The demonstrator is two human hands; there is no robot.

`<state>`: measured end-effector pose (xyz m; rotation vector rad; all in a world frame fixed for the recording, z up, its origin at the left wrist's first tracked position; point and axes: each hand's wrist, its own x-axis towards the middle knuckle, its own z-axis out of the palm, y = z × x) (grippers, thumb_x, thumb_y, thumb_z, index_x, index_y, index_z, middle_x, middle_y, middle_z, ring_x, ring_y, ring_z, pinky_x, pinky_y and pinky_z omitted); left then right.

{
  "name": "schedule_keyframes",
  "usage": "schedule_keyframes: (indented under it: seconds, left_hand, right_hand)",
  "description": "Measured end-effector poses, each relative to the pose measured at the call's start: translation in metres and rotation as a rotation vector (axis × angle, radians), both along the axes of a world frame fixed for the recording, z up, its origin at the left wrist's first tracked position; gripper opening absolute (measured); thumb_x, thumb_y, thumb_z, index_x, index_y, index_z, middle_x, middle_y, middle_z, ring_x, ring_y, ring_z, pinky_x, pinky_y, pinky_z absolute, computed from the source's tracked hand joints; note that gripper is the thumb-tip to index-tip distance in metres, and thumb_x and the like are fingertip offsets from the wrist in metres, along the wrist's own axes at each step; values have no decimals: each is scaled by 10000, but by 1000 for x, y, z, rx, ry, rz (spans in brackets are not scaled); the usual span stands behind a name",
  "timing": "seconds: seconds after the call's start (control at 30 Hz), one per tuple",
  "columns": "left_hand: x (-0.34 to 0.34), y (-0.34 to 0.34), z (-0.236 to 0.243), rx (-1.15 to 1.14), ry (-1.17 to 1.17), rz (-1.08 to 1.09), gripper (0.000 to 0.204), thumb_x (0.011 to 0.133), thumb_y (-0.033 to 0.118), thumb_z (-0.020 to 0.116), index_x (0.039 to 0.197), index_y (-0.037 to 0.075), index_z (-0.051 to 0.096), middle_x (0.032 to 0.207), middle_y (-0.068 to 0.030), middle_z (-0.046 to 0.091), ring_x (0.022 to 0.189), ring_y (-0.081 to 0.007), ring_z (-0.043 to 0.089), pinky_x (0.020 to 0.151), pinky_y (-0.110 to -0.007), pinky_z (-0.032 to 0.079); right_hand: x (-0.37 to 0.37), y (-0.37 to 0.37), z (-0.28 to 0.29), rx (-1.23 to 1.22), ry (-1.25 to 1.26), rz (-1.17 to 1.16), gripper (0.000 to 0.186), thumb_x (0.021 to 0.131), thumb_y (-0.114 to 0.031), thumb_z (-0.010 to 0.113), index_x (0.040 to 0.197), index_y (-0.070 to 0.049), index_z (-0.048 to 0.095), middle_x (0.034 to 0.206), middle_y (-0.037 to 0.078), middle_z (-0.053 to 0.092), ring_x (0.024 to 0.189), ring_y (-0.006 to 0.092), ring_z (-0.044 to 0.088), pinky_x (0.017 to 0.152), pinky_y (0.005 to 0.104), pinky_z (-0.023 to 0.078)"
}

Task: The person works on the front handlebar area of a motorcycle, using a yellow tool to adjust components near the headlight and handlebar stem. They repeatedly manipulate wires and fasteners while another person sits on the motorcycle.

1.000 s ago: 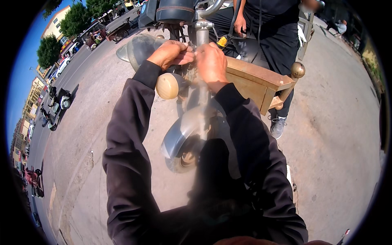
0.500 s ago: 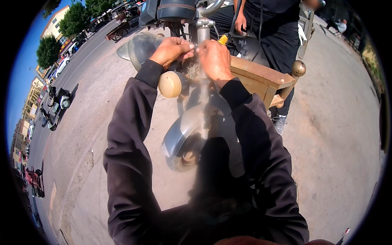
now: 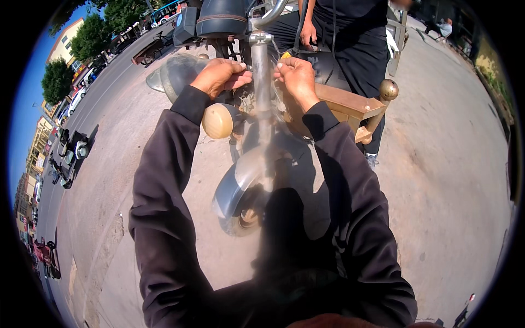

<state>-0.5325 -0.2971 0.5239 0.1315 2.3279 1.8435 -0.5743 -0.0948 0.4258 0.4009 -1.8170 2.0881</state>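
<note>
My left hand point(image 3: 223, 77) is at the left side of an upright metal tube point(image 3: 261, 74) at the front of a vehicle. Its thumb and fingers curl toward each other near the tube. On the tube's right side my right hand point(image 3: 298, 79) is pinched in much the same way. Anything thin between the fingertips is too small to make out. Loose wiring point(image 3: 247, 103) shows below my left fingers. Close to my left wrist are a round cream lamp point(image 3: 217, 121) and a larger dark headlamp housing point(image 3: 178, 76). Beneath the tube sits a front wheel with a shiny mudguard point(image 3: 232, 186).
A brown metal frame point(image 3: 347, 101) with a ball-topped post point(image 3: 388, 90) juts out at the right. Behind it stands a person in dark clothes point(image 3: 358, 49), one hand hanging by the vehicle. A curved handlebar point(image 3: 270, 16) rises above the tube. Scooters point(image 3: 71, 153) stand by the road at left.
My hands have parted from near each other in front of the tube to opposite sides of it. The vehicle sits slightly farther left and lower in view.
</note>
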Motion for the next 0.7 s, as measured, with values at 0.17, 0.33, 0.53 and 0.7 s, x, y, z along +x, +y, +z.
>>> schedule_keyframes:
  seconds: [0.17, 0.33, 0.53, 0.7]
  left_hand:
    - [-14, -2, -21, -54, 150, 28, 108, 985, 113, 602, 991, 11, 638, 934, -57, 697, 809, -114, 704, 652, -195, 563]
    - [-12, 1, -27, -12, 308, 153, 97, 934, 65, 658, 906, -25, 685, 788, -58, 687, 663, -108, 684, 504, -227, 495]
    - [-10, 3, -27, -86, 326, 150, 135, 923, 67, 675, 999, -37, 714, 845, -61, 706, 698, -101, 692, 545, -205, 513]
    - [-12, -4, -28, -221, 332, 142, 172, 936, 109, 680, 1045, -22, 703, 879, -31, 694, 721, -101, 695, 595, -197, 532]
  right_hand:
    - [-23, 2, -3, 196, -38, 361, 199, 937, -28, 609, 1116, 42, 659, 940, 66, 706, 819, 124, 670, 744, 255, 536]
    - [-31, -1, 5, 111, -34, 595, 158, 928, -74, 610, 1039, -3, 698, 937, 36, 700, 779, 108, 637, 771, 267, 514]
    - [-51, 5, 7, 196, -62, 704, 197, 918, -57, 646, 1103, -12, 697, 994, 47, 717, 872, 120, 663, 831, 256, 515]
    - [-56, 1, 5, 178, -52, 782, 222, 909, -55, 668, 1123, 2, 693, 1054, 68, 725, 945, 130, 676, 890, 254, 516]
